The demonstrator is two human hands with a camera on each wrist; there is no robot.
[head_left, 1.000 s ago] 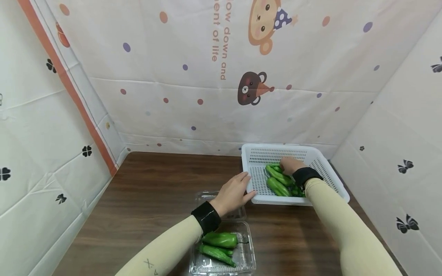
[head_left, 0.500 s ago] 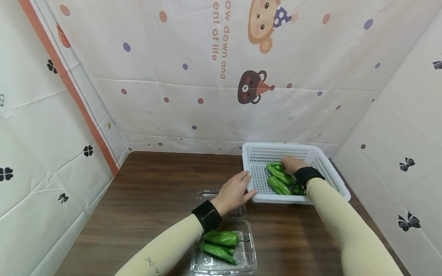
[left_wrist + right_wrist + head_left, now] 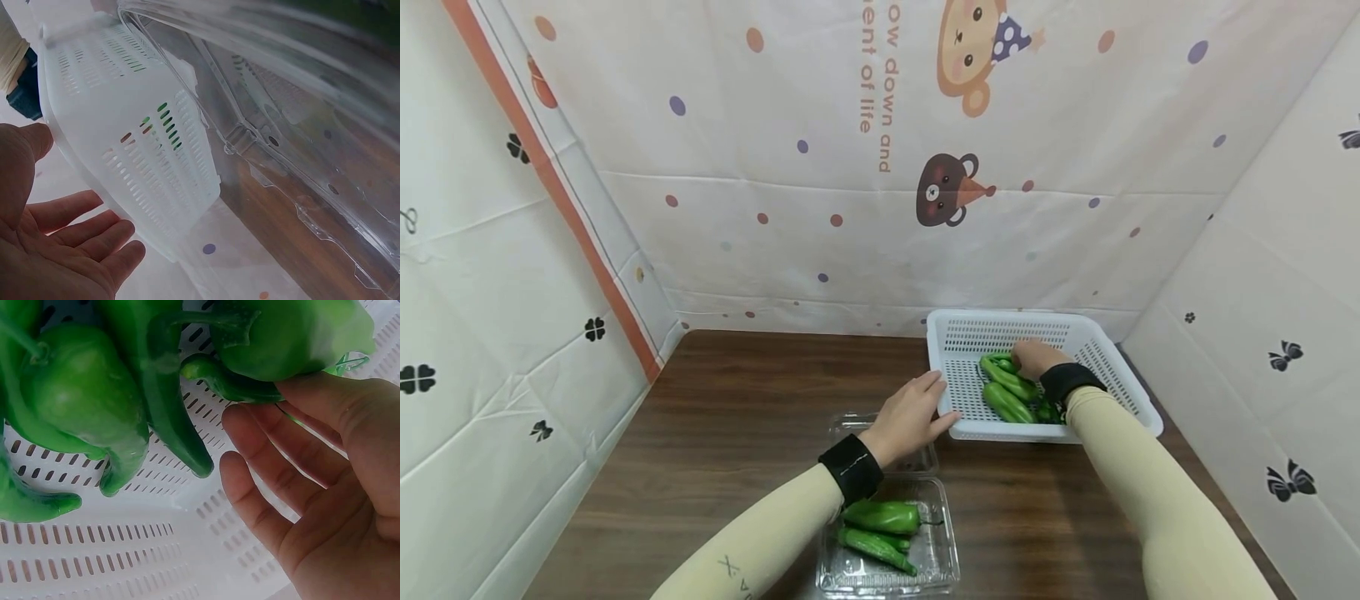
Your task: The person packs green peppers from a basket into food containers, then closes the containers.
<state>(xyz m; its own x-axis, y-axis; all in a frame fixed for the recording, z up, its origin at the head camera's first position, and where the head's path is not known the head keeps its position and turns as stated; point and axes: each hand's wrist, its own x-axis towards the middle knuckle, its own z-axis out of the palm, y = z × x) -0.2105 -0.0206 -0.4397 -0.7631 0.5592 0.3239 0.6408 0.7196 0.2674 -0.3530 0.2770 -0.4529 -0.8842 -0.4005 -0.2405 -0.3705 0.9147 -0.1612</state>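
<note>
Three tapered green peppers (image 3: 883, 518) in one clear plastic box (image 3: 937, 568); one white slotted plastic basket (image 3: 985, 431), table's (image 3: 752, 400) far right corner — left hand (image 3: 907, 418) wide, right hand (image 3: 1036, 360) inside (grip unclear).

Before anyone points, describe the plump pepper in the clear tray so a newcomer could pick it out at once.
On the brown table, find the clear tray nearest the viewer, short of the white basket. Inside, the plump pepper lies farthest back, thicker than its neighbours, its thin stem pointing right.
</note>
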